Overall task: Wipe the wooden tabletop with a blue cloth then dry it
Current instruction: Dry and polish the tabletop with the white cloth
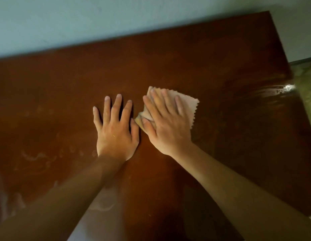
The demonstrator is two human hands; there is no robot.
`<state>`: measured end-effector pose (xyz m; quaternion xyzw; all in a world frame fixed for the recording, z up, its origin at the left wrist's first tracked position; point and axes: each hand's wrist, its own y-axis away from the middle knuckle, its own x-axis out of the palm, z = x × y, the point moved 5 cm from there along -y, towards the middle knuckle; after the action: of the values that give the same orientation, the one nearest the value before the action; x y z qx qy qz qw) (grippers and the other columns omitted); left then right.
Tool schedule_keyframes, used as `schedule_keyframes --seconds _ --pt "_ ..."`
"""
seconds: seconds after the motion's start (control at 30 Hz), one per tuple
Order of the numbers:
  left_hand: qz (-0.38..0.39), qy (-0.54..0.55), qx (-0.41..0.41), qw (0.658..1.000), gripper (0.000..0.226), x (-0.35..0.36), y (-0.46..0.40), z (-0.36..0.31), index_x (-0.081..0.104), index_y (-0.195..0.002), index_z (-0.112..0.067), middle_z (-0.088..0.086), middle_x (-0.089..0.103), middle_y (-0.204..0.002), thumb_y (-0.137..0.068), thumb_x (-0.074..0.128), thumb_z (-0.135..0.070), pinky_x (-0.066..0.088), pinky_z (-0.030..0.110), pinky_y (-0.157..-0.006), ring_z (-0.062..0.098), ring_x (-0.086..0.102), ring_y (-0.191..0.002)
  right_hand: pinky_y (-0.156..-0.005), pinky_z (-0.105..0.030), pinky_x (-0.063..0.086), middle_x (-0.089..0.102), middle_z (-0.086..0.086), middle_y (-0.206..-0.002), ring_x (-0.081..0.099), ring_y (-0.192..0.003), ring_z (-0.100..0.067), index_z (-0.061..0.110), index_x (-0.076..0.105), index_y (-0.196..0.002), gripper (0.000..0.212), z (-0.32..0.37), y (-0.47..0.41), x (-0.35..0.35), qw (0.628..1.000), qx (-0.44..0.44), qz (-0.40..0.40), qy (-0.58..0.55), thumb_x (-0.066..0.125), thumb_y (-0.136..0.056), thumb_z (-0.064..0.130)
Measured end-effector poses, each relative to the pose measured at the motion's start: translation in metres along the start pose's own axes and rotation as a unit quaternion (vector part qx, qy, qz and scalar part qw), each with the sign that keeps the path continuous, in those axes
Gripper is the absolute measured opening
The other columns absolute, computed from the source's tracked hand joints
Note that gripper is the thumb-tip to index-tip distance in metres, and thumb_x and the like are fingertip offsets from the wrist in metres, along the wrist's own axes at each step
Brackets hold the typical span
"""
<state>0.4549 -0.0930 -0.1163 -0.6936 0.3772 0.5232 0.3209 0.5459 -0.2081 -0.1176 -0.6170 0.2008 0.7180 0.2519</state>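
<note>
Hands first: both lie palm-down on the wooden tabletop [168, 54], a broad red-brown slab that runs back to a pale wall [99, 20]. Smeary, cloudy streaks show on the wood toward its near-left part, and a bright wet-looking glare sits at its right edge.

Her or his left hand [116, 129] is spread flat with fingers straight and apart, holding nothing, just bracing on the wood. Close beside it, the right hand [166, 122] is also flat, fingers straight, pressing down a small cloth [187, 105] near the middle of the tabletop. This cloth looks pale pinkish-beige, not blue, with zigzag-cut edges, so I take it for the drying cloth and the drying step.

It lies roughly square, one corner bunched under the thumb toward the left hand; its free corner points away to the right edge of the tabletop, so the long diagonal runs left to right.

What might go wrong: with only a flat palm holding it, the cloth could bunch or slip out, and its small size could leave the near-left streaks untouched.
</note>
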Motion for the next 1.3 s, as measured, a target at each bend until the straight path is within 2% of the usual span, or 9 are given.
schedule_keyframes --seconds 0.13,0.27,0.37,0.53,0.7,0.87,0.97,1.13,1.3 --pt "0.009 0.011 -0.008 1.000 0.053 -0.001 -0.001 0.001 0.044 -0.148 -0.013 0.014 0.035 -0.159 -0.101 0.033 -0.034 0.009 0.063 -0.120 0.036 0.018 -0.152 -0.126 -0.051 0.018 0.031 -0.004 -0.166 0.021 -0.157 -0.026 0.022 0.039 -0.157 0.060 -0.050 -0.003 -0.011 1.000 -0.022 -0.002 -0.002 0.032 -0.106 0.052" --pt "0.016 0.015 -0.013 1.000 0.053 -0.001 -0.001 0.000 0.043 -0.149 -0.013 0.014 0.034 -0.160 -0.101 0.032 -0.035 0.008 0.063 -0.121 0.036 0.017 -0.152 -0.128 -0.050 0.013 0.027 -0.006 -0.168 0.017 -0.158 -0.028 0.022 0.033 -0.159 0.061 -0.106 -0.007 -0.021 0.994 0.113 0.009 0.008 0.023 -0.107 0.051" --pt "0.017 0.012 -0.014 1.000 0.053 -0.003 0.000 0.000 0.043 -0.149 -0.013 0.014 0.034 -0.160 -0.101 0.033 -0.034 0.007 0.063 -0.121 0.036 0.016 -0.152 -0.127 -0.052 0.013 0.027 -0.006 -0.168 0.018 -0.157 -0.029 0.023 0.032 -0.160 0.061 -0.077 -0.004 -0.017 0.982 0.189 -0.011 -0.001 0.020 -0.108 0.052" --pt "0.026 0.008 -0.021 0.999 0.054 -0.003 -0.001 0.001 0.041 -0.150 -0.015 0.012 0.032 -0.161 -0.101 0.032 -0.035 0.006 0.060 -0.122 0.034 0.015 -0.153 -0.127 -0.053 0.017 0.032 -0.002 -0.166 0.018 -0.158 -0.025 0.023 0.042 -0.156 0.056 0.008 0.029 0.000 0.997 0.063 -0.032 -0.038 0.031 -0.108 0.050" --pt "0.036 0.023 -0.027 0.999 0.055 -0.005 0.001 -0.001 0.040 -0.151 -0.015 0.011 0.029 -0.162 -0.101 0.032 -0.035 0.002 0.057 -0.123 0.031 0.011 -0.154 -0.126 -0.053 0.017 0.030 -0.002 -0.167 0.018 -0.158 -0.025 0.025 0.041 -0.156 0.056 -0.019 0.040 -0.002 0.998 -0.027 -0.013 -0.057 0.031 -0.107 0.049" --pt "0.072 0.015 -0.013 0.997 0.057 -0.010 0.018 -0.017 0.037 -0.152 -0.019 0.007 0.022 -0.165 -0.100 0.032 -0.040 -0.001 0.056 -0.121 0.027 0.006 -0.155 -0.127 -0.053 0.011 0.016 -0.007 -0.170 0.006 -0.159 -0.029 0.025 0.028 -0.161 0.058 -0.124 0.052 -0.020 0.994 0.093 0.052 0.017 0.017 -0.109 0.048" --pt "0.088 0.015 0.039 0.995 0.056 -0.012 0.047 -0.043 0.040 -0.152 -0.020 0.006 0.025 -0.165 -0.101 0.032 -0.039 0.004 0.056 -0.120 0.027 0.011 -0.154 -0.127 -0.052 0.001 0.000 -0.004 -0.173 -0.010 -0.159 -0.028 0.031 0.014 -0.164 0.061 -0.119 0.056 -0.019 0.984 0.134 0.095 0.074 0.000 -0.108 0.049" --pt "0.095 -0.040 0.023 0.994 0.058 0.004 0.068 -0.044 0.038 -0.154 -0.017 0.008 0.024 -0.164 -0.102 0.023 -0.037 0.014 0.060 -0.120 0.030 0.015 -0.153 -0.125 -0.056 0.019 0.026 -0.003 -0.168 0.015 -0.158 -0.026 0.029 0.038 -0.157 0.054 -0.025 0.094 -0.009 0.996 0.078 -0.008 -0.053 0.035 -0.108 0.049" --pt "0.073 -0.042 0.035 0.996 0.055 0.007 0.070 -0.042 0.037 -0.154 -0.017 0.009 0.025 -0.164 -0.102 0.027 -0.034 0.014 0.060 -0.120 0.030 0.017 -0.153 -0.127 -0.052 0.017 0.028 -0.001 -0.167 0.017 -0.158 -0.025 0.029 0.042 -0.156 0.053 -0.012 0.108 -0.003 0.998 -0.012 -0.008 -0.063 0.040 -0.106 0.046"
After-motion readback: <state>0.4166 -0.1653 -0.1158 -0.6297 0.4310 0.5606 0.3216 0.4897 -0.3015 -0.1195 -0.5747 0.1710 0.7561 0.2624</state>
